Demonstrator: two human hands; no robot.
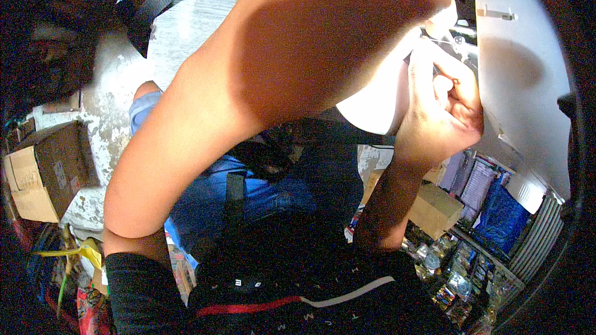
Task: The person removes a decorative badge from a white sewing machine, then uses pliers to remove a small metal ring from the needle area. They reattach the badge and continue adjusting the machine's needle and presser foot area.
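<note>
White panel (524, 80) at upper right, curved, near small metal fitting (460, 37); right hand (444, 108) beside it, fingers curled into closed fist, grip contents unclear; left hand hidden past raised left forearm (261, 80), state cannot tell; cardboard box (43, 174) far left.

Cardboard box (43, 174) far left; white panel (521, 80) perhaps right.

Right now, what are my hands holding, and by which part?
The right hand is closed against the edge of a white panel; whether it grips that edge cannot be told. The left hand is hidden behind the raised forearm.
</note>
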